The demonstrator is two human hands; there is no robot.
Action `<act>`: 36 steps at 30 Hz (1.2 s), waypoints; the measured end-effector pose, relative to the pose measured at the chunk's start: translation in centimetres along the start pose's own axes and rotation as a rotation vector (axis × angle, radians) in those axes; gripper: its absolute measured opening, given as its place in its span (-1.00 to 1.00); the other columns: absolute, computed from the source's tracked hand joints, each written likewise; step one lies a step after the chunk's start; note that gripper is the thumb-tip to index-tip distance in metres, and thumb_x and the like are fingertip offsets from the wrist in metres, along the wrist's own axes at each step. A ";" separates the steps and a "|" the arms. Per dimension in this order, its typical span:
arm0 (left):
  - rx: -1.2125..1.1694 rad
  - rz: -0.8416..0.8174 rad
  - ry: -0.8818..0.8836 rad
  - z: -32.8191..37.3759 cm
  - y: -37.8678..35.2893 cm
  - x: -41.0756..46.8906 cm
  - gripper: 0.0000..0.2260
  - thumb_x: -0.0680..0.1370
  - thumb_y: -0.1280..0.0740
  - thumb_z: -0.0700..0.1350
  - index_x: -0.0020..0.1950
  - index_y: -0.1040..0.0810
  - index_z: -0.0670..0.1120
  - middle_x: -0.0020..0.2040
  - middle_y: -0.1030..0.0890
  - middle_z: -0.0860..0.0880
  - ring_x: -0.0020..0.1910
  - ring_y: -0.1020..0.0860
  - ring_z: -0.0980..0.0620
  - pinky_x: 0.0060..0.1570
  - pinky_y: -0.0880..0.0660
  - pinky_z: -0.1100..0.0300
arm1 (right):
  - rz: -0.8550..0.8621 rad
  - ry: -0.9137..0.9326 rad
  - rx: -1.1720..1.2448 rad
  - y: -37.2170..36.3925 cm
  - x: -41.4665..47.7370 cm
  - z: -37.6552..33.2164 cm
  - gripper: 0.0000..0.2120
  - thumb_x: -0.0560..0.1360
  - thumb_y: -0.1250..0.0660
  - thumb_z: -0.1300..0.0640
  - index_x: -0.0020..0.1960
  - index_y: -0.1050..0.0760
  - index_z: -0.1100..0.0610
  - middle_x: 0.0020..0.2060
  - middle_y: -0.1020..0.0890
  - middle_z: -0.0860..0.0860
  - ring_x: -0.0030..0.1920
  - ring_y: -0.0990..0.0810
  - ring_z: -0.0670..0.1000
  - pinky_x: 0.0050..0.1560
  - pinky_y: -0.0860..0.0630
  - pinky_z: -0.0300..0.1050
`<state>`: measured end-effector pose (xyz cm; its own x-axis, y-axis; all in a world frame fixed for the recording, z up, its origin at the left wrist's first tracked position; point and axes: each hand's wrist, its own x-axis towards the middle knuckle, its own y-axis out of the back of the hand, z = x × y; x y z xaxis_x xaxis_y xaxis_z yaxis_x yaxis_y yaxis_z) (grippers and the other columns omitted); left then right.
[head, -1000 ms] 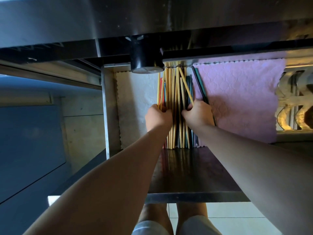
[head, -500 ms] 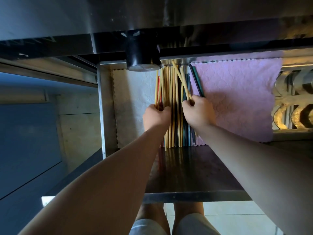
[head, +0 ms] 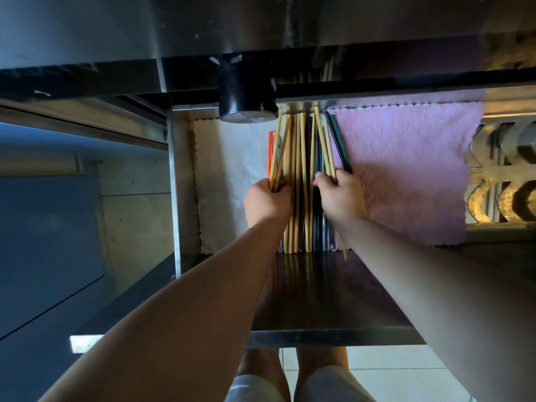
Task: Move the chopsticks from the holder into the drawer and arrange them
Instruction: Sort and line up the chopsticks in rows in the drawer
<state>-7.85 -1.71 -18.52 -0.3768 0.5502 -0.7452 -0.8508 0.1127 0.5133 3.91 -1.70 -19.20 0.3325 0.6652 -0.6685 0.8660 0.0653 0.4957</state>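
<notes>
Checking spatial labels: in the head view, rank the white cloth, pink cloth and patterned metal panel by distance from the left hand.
1. white cloth, just left of the left hand.
2. pink cloth, to the right, past the chopsticks.
3. patterned metal panel, far right.

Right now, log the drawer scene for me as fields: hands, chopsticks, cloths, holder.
drawer: stainless steel drawer, open
chopsticks: pale wooden chopsticks lying lengthwise mid-drawer, red chopsticks at their left
left hand: grips wooden sticks at the bundle's left edge
right hand: grips slanted wooden sticks at its right edge
cloths: white quilted cloth left, pink quilted cloth right
holder: black cylindrical holder at far end
</notes>
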 end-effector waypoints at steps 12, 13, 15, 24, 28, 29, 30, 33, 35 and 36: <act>0.094 -0.060 0.026 0.8 -1.4 0.5 -0.87 0.50 -0.38 -0.11 -0.03 -0.62 -0.14 -0.21 -0.62 -0.07 -0.29 -0.58 -0.04 -0.42 -0.40 0.24 | -0.006 -0.006 -0.004 -0.1 -0.4 0.2 -0.68 0.55 -0.31 0.11 -0.36 -0.40 0.12 -0.48 -0.39 -0.03 -0.48 -0.36 -0.09 -0.45 -0.25 -0.25; 0.092 -0.069 0.031 0.8 -1.3 0.5 -0.87 0.50 -0.37 -0.11 -0.04 -0.61 -0.14 -0.25 -0.60 -0.06 -0.33 -0.56 -0.02 -0.47 -0.35 0.26 | -0.004 0.004 -0.011 -0.2 -0.4 0.3 -0.72 0.54 -0.32 0.12 -0.34 -0.45 0.12 -0.47 -0.43 -0.01 -0.46 -0.39 -0.08 -0.42 -0.26 -0.25; 0.075 -0.076 0.045 0.8 -0.9 0.4 -0.87 0.51 -0.36 -0.08 -0.06 -0.61 -0.13 -0.29 -0.57 -0.03 -0.36 -0.53 0.00 -0.48 -0.31 0.27 | 0.005 0.026 -0.035 -0.5 -0.6 0.3 -0.85 0.53 -0.34 0.13 -0.12 -0.64 0.17 -0.33 -0.60 0.06 -0.34 -0.52 -0.01 -0.27 -0.34 -0.25; -0.077 -0.028 0.082 -1.0 2.4 0.9 -0.81 0.54 -0.36 -0.03 -0.19 -0.58 -0.12 -0.37 -0.53 0.00 -0.38 -0.49 0.01 -0.34 -0.37 0.22 | 0.081 0.084 -0.211 -2.2 -1.2 -0.9 -0.83 0.49 -0.39 0.10 0.04 -0.64 0.11 -0.04 -0.68 0.12 -0.02 -0.64 0.12 -0.08 -0.49 -0.19; -0.110 -0.042 0.066 -1.5 3.0 0.9 -0.80 0.58 -0.32 -0.02 -0.04 -0.61 -0.14 -0.25 -0.60 -0.03 -0.29 -0.55 0.01 -0.24 -0.48 0.18 | 0.057 0.081 -0.267 -2.9 -1.6 -1.8 -0.80 0.50 -0.37 0.05 0.05 -0.62 0.12 -0.03 -0.68 0.11 -0.01 -0.63 0.14 -0.04 -0.55 -0.10; -0.121 -0.047 0.066 -1.6 3.1 0.8 -0.80 0.59 -0.31 -0.02 -0.02 -0.61 -0.14 -0.24 -0.61 -0.02 -0.28 -0.56 0.01 -0.23 -0.48 0.19 | 0.052 0.081 -0.309 -3.1 -1.6 -1.9 -0.79 0.50 -0.37 0.03 0.05 -0.61 0.13 -0.03 -0.67 0.11 0.00 -0.63 0.15 -0.05 -0.53 -0.12; -0.128 -0.050 0.065 -1.7 3.2 0.7 -0.80 0.60 -0.31 -0.03 -0.01 -0.62 -0.14 -0.26 -0.60 -0.01 -0.29 -0.55 0.04 -0.25 -0.46 0.20 | 0.051 0.082 -0.359 -3.2 -1.7 -2.0 -0.78 0.50 -0.37 0.02 0.05 -0.59 0.14 -0.02 -0.67 0.11 0.01 -0.62 0.16 -0.07 -0.50 -0.12; -0.136 -0.051 0.055 -1.8 3.4 0.5 -0.80 0.61 -0.29 -0.04 -0.03 -0.63 -0.13 -0.28 -0.60 0.04 -0.34 -0.53 0.11 -0.33 -0.40 0.24 | 0.052 0.080 -0.470 -3.4 -1.6 -2.0 -0.76 0.50 -0.37 0.00 0.06 -0.58 0.14 0.00 -0.66 0.11 0.04 -0.62 0.18 -0.10 -0.47 -0.11; -0.145 -0.044 0.048 -1.8 3.5 0.3 -0.79 0.61 -0.28 -0.03 -0.04 -0.63 -0.13 -0.26 -0.64 0.03 -0.35 -0.54 0.12 -0.34 -0.41 0.24 | 0.040 0.083 -0.550 -3.5 -1.6 -2.2 -0.74 0.51 -0.35 0.00 0.11 -0.58 0.14 0.02 -0.66 0.11 0.05 -0.62 0.19 -0.11 -0.47 -0.10; -0.143 -0.041 0.047 -1.8 3.6 0.4 -0.79 0.61 -0.28 -0.03 -0.05 -0.63 -0.13 -0.26 -0.65 0.03 -0.36 -0.54 0.12 -0.34 -0.42 0.24 | 0.036 0.082 -0.582 -3.6 -1.5 -2.4 -0.74 0.53 -0.34 0.02 0.13 -0.59 0.13 0.03 -0.65 0.12 0.06 -0.62 0.19 -0.10 -0.49 -0.08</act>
<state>-11.67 -2.61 -17.73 -0.3543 0.5077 -0.7853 -0.9080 0.0139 0.4187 -0.63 -1.18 -18.62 0.3078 0.7287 -0.6118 0.4998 0.4233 0.7557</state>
